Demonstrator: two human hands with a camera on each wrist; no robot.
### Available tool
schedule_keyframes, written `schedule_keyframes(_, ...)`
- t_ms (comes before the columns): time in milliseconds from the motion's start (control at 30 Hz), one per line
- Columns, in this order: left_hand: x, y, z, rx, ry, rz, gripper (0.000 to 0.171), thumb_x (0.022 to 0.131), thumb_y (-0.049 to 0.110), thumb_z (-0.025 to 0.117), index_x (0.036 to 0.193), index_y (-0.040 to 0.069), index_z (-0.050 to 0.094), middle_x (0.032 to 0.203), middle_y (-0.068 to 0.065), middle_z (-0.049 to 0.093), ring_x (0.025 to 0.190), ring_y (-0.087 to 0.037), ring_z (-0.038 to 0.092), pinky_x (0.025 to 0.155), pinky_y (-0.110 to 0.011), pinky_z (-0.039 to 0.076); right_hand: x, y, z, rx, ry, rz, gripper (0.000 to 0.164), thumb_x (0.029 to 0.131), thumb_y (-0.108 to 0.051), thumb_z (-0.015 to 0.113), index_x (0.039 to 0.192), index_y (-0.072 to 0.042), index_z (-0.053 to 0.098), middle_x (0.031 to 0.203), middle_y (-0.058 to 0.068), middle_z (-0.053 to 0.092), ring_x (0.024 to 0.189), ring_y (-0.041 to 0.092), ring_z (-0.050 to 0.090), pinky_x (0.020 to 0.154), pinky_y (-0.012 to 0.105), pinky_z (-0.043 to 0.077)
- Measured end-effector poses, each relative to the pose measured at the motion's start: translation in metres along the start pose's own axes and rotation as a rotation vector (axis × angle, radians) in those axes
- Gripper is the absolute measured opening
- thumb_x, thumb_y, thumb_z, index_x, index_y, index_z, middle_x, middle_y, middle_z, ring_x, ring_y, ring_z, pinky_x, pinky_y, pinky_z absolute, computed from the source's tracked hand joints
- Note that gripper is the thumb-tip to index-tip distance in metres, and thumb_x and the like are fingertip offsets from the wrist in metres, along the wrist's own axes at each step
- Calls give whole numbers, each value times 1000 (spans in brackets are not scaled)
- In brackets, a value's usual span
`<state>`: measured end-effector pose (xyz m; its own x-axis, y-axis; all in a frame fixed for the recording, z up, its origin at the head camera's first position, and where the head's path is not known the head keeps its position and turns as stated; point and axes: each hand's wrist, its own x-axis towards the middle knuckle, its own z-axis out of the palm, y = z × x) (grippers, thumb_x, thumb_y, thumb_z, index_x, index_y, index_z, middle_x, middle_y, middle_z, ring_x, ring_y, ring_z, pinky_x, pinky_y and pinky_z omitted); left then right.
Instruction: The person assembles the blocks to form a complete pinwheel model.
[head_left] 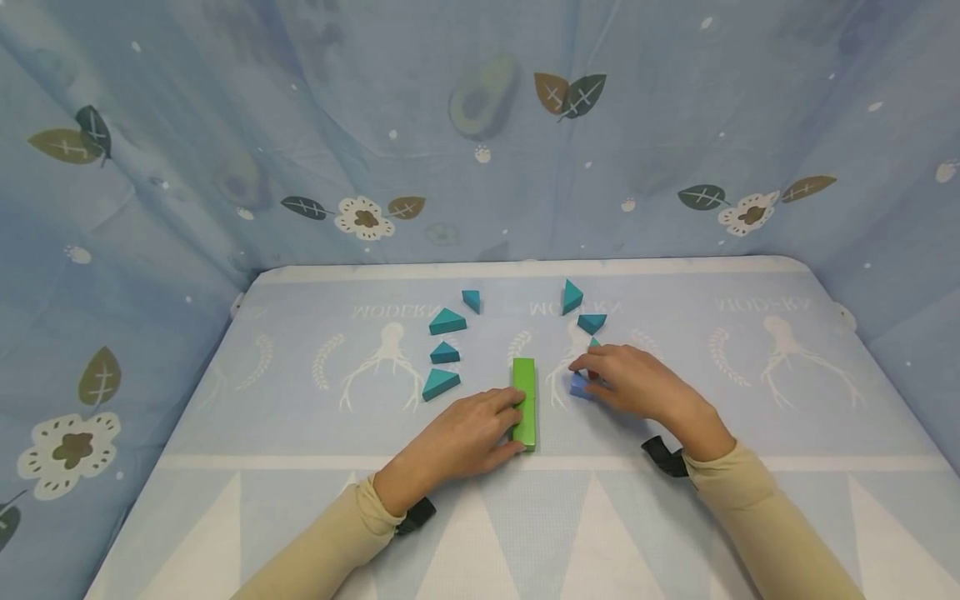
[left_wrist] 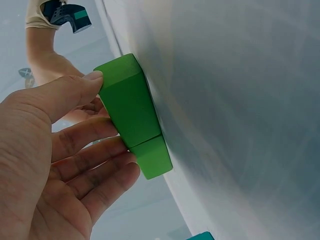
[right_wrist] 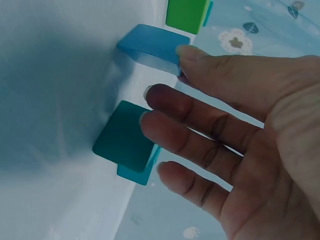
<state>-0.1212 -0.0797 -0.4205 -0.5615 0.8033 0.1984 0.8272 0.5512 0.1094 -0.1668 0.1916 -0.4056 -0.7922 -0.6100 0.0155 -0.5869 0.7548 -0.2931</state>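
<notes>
Two green blocks (head_left: pixel 525 417) lie end to end as a bar in the middle of the table; the seam shows on the green blocks (left_wrist: pixel 132 105) in the left wrist view. My left hand (head_left: pixel 476 429) touches their left side with relaxed fingers, thumb at the near end. To the right, my right hand (head_left: pixel 633 379) is over a small blue block (head_left: pixel 579 386). In the right wrist view, its thumb touches the blue block's (right_wrist: pixel 155 45) edge, while the other visible fingers stand apart from it, beside a teal block (right_wrist: pixel 125 135).
Several teal triangular blocks (head_left: pixel 440 383) form a staggered column left of the green bar. More stand at the right, including a teal triangle (head_left: pixel 572 297) at the back and another teal block (head_left: pixel 592 323) nearer. A patterned blue curtain (head_left: pixel 480 200) rises behind the table (head_left: pixel 300 462).
</notes>
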Motion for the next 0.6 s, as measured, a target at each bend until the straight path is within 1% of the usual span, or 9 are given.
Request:
schedule_keyframes(100, 0, 0, 0, 6, 3, -1, 33, 86, 33, 76, 105, 7, 72, 124, -8, 62, 116, -19, 62, 99, -30, 51, 2, -2, 2, -13, 23, -17, 26, 86, -6, 73, 112, -7, 72, 94, 0, 69, 77, 9, 60, 68, 29, 51)
schedule_keyframes(267, 0, 1, 0, 9, 2, -3, 34, 86, 33, 75, 106, 6, 72, 123, -8, 62, 116, -19, 62, 99, -30, 51, 5, -4, 8, -30, 56, -40, 27, 88, -3, 70, 115, -4, 71, 100, 6, 73, 80, 13, 64, 72, 33, 54)
schedule_keyframes(500, 0, 1, 0, 14, -2, -2, 35, 87, 34, 75, 107, 6, 72, 124, -8, 62, 117, -19, 62, 99, -30, 51, 9, -6, 17, -50, 160, -107, 25, 88, -1, 70, 113, -2, 71, 93, 6, 73, 73, 14, 65, 67, 31, 54)
schedule_keyframes(600, 0, 1, 0, 17, -3, -1, 35, 87, 34, 75, 107, 6, 72, 124, -7, 62, 116, -18, 62, 99, -29, 51, 9, -5, 18, -107, 199, -126, 26, 85, -4, 73, 111, -4, 72, 90, 3, 71, 69, 12, 62, 67, 33, 54)
